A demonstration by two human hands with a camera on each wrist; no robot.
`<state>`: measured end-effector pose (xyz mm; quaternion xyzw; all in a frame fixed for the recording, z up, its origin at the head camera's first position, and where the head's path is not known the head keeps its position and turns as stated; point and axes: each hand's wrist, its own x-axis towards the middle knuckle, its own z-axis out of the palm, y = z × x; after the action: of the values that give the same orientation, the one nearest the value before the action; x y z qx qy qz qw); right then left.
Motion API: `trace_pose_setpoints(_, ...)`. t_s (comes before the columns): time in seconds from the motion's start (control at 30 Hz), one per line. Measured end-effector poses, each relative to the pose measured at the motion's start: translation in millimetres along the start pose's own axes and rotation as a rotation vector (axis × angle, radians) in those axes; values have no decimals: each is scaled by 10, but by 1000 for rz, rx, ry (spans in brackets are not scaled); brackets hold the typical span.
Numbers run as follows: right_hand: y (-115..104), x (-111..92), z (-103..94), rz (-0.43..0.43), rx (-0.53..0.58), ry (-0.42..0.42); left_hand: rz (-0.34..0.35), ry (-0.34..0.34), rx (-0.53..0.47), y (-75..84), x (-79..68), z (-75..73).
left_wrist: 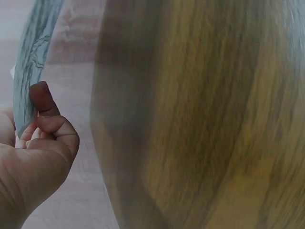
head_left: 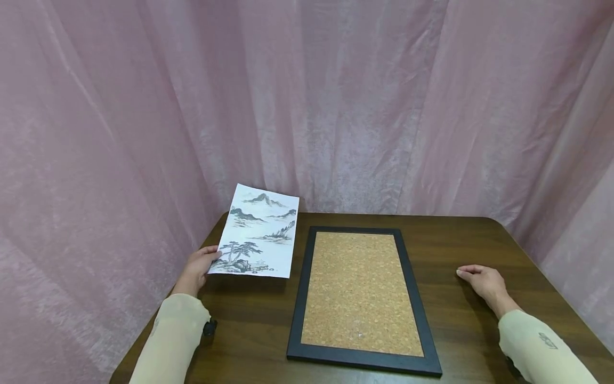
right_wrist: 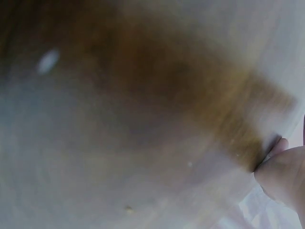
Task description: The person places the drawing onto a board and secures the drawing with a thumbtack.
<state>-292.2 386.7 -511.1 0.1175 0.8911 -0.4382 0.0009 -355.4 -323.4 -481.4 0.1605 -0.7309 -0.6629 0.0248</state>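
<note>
In the head view my left hand (head_left: 195,268) pinches the lower left edge of a white paper print (head_left: 260,232) with an ink landscape of mountains and a pine. The sheet is tilted up above the table's left side and curves slightly. The left wrist view shows the print (left_wrist: 29,71) nearly edge-on between the thumb and fingers. A black frame (head_left: 418,304) with a cork panel (head_left: 360,290) inside lies flat right of the print. My right hand (head_left: 484,285) is low over the table, right of the frame, fingers loosely bent with nothing visible in them.
The dark brown wooden table (head_left: 446,240) has rounded far corners, and its surface looks glossy. Pink velvet curtains (head_left: 355,106) hang close behind it and along both sides. A small black device (head_left: 209,327) is at the left wrist. The right wrist view is heavily blurred.
</note>
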Motion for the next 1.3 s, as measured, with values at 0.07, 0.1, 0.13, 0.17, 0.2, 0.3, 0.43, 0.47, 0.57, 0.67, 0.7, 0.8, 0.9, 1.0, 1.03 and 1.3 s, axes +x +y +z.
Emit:
trace_pose_setpoints(0.07,-6,5,-4,4,-6,6,-1,-18,-47,45,-32,56)
trace_pose_setpoints(0.1,-9,5,-5,4,-11,9,0,-29,-67,65,-49,88)
trace_pose_setpoints(0.13,-11,6,-6,4,-14,10,0,-41,-87,80,-61,121)
trace_pose_setpoints(0.17,-14,6,-7,3,-17,11,0,-53,-107,91,-66,155)
trace_pose_setpoints(0.2,-16,6,-8,1,-18,12,3,-66,-124,101,-74,192)
trace_pose_setpoints(0.3,-26,2,-7,0,-13,9,11,-95,-166,116,-85,306)
trace_pose_setpoints(0.43,-115,-16,188,3,15,7,35,-129,-195,95,-29,287)
trace_pose_setpoints(0.47,-136,-20,237,5,23,6,37,-134,-203,89,-18,286)
trace_pose_setpoints(0.57,-201,-31,384,1,33,10,46,-154,-224,74,2,279)
trace_pose_setpoints(0.67,-271,-39,531,-11,35,20,57,-170,-241,67,4,270)
trace_pose_setpoints(0.7,-296,-42,580,-16,35,24,63,-180,-244,66,2,264)
trace_pose_setpoints(0.8,-370,-49,724,-26,36,34,72,-203,-244,63,-4,238)
trace_pose_setpoints(0.9,-506,-33,779,-30,25,38,72,-228,-252,75,4,231)
trace_pose_setpoints(1.0,-642,-17,831,-33,15,38,69,-248,-257,84,21,220)
trace_pose_setpoints(1.03,-688,-13,849,-35,11,37,65,-250,-259,87,25,217)
trace_pose_setpoints(1.3,-1045,45,996,-46,-19,38,53,-301,-269,50,27,153)
